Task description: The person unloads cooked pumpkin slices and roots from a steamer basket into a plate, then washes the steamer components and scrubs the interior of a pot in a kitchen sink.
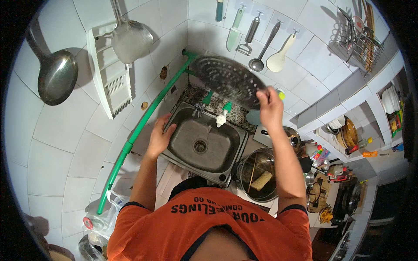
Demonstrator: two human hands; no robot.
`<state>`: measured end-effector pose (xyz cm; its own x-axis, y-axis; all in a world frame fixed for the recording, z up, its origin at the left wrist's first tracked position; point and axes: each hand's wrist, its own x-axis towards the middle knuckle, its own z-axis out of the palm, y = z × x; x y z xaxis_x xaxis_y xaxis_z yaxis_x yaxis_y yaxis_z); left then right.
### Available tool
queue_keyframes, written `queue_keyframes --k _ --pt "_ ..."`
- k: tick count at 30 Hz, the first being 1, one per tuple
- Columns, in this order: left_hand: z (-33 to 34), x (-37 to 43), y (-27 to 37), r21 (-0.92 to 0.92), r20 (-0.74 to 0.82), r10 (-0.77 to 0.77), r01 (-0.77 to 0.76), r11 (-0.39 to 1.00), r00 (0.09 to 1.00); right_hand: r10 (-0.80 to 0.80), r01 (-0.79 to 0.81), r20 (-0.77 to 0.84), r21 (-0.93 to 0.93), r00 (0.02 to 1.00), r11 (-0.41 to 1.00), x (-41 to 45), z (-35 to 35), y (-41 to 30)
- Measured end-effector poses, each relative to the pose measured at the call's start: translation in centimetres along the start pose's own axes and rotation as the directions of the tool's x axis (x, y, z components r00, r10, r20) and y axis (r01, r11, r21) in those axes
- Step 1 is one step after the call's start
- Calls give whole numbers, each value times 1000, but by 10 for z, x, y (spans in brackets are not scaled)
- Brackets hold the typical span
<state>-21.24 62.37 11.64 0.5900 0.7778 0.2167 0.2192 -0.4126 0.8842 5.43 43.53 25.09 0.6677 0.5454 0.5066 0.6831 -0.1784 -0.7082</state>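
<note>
My right hand (271, 107) grips the right edge of a dark, round perforated metal tray (228, 80), probably a steamer tray. The tray is tilted and motion-blurred, up behind the sink against the tiled corner. At the left rim of the metal sink (189, 130), my left hand (160, 135) has its thumb and fingers apart, with nothing seen in it. Whether those fingers touch the rim, I cannot tell. Below the tray are a metal tap (198, 109) and a white-handled tap (221, 119). The basin shows its drain (200, 146) and no water pool.
Right of the sink stands a dark pot (241, 174) holding a pale sponge-like block (262, 180) and a thin stick. A green pipe (143, 122) runs along the left wall. Utensils hang above, including a ladle (256, 64) and a white rice paddle (279, 58). A plastic bag (114, 208) hangs lower left.
</note>
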Motion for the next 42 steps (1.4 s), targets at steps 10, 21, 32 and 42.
queue_keyframes --k 10,21,32,42 --pt "12 -18 -37 97 231 -109 89 991 967 17 -9 221 -36 975 999 95 50 85" --pt "19 -2 -74 98 369 -281 264 960 886 -43 58 311 -40 950 998 144 79 112" --pt "47 26 -78 129 522 -277 246 961 807 -332 329 31 -244 943 912 129 93 107" --pt "71 39 -62 99 615 -270 268 958 741 -328 332 66 -295 942 896 115 87 115"
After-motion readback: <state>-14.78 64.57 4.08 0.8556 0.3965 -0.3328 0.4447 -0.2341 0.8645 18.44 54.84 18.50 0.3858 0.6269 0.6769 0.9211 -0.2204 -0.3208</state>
